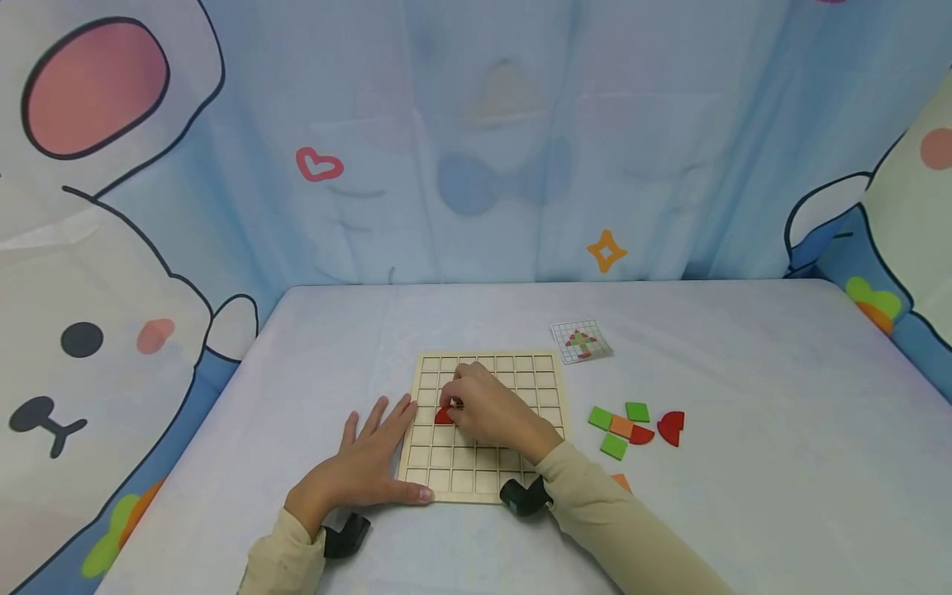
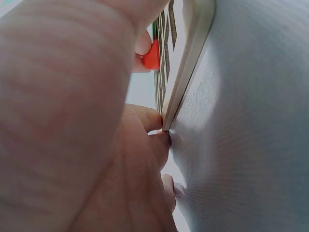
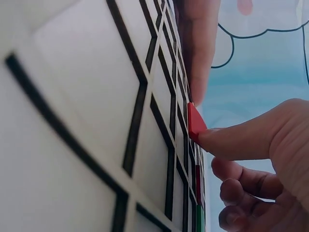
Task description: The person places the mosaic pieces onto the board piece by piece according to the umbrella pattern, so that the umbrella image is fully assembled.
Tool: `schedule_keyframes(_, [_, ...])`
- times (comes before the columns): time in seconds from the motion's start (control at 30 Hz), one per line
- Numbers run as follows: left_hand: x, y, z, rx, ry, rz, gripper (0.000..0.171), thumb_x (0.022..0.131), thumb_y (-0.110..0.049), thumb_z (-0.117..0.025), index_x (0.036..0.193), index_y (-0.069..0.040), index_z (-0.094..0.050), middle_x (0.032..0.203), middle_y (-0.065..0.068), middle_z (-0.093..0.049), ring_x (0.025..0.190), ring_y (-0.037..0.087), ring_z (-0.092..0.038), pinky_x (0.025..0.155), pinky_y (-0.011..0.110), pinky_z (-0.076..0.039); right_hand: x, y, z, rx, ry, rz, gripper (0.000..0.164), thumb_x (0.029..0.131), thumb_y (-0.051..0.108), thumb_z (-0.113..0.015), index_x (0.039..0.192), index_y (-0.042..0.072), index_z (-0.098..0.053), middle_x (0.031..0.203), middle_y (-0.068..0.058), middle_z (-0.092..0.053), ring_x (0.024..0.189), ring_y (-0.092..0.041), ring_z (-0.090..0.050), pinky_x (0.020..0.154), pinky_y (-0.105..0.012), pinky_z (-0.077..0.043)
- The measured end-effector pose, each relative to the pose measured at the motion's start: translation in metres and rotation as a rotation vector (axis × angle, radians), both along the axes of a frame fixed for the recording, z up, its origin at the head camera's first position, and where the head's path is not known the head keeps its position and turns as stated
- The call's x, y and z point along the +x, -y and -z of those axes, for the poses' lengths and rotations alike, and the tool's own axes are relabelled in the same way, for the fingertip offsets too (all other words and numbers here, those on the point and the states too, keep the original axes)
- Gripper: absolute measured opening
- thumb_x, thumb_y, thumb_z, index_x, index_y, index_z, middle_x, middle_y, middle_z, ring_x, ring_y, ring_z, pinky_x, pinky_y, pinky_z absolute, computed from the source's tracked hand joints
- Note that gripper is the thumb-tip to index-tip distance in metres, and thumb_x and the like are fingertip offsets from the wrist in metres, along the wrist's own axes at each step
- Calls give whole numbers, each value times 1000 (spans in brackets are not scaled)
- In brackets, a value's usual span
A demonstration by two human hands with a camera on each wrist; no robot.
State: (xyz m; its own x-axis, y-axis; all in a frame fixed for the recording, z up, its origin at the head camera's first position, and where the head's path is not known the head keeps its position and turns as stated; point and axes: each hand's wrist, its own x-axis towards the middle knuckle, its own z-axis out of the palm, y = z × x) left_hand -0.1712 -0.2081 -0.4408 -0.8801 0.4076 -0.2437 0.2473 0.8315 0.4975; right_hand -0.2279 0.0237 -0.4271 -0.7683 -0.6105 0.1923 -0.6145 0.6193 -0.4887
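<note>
Tan sleeve [image 1: 283,555] leads into the left hand [image 1: 360,471], fingers spread at the left edge of the wooden grid board [image 1: 463,481], thumb on its near-left corner. Next over, toward that same edge, a red piece [image 1: 443,416] is pinched in the right hand's [image 1: 491,405] thumb and finger, so that one probably isn't finished. Right wrist view also shows a dark red sliver [image 3: 198,184] and a green sliver [image 3: 199,218], apparently already on the grid, but the hand hides most of that. Pattern card [image 1: 583,342] sits by the board's far-right corner. Past the right edge, on the white tablecloth [image 1: 759,479]: three green squares [image 1: 613,446], an orange square [image 1: 621,426], a red quarter-round [image 1: 642,434], an orange bit [image 1: 621,480] half behind the other sleeve [image 1: 617,521], and a red curved shape [image 1: 671,428], maybe two pieces. Looks partway at best, with plenty not placed yet.
</note>
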Motion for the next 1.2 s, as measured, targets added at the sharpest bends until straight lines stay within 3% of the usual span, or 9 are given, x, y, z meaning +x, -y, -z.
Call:
schedule_keyframes(0.43, [1, -3, -5, -2, 0, 12, 128, 81, -65, -86, 173, -8, -17, 180, 8, -10, 164, 37, 7, 123, 68, 12, 0, -4, 1, 9, 0, -14, 13, 97, -1, -76, 105, 3, -86, 88, -3, -66, 85, -19, -54, 72, -31, -48])
schedule_keyframes(0.67, [2, -3, -5, -1, 2, 17, 128, 81, -65, -86, 172, -7, -18, 180, 9, -10, 164, 37, 7, 123, 69, 12, -2, -12, -5, -22, 60, 0, 25, 100, 3, -70, 124, 0, -79, 89, 1, -63, 81, -15, -52, 72, -31, -48])
schedule_keyframes(0.8, [2, -4, -2, -2, 1, 17, 128, 81, -66, -86, 172, -8, -17, 180, 8, -9, 164, 37, 7, 123, 69, 11, -6, -24, -13, -71, 33, -13, 27, 100, 3, -70, 125, -3, -77, 88, 2, -66, 80, -13, -57, 73, -30, -50])
schedule_keyframes(0.93, [2, -4, 2, 0, -3, 6, 130, 79, -68, -86, 172, -8, -19, 180, 9, -11, 164, 39, 6, 123, 69, 11, -5, -41, -24, -117, 47, -19, 28, 101, 5, -69, 126, -5, -75, 99, -4, -72, 90, -18, -65, 79, -33, -55])
schedule_keyframes(1.2, [2, 1, 5, 27, -23, 5, 133, 76, -72, -85, 173, -9, -18, 180, 8, -9, 164, 35, 8, 123, 64, 15, -1, -87, -38, -146, 105, 65, 33, 104, 11, -69, 133, -3, -72, 116, -10, -72, 103, -25, -67, 88, -43, -58])
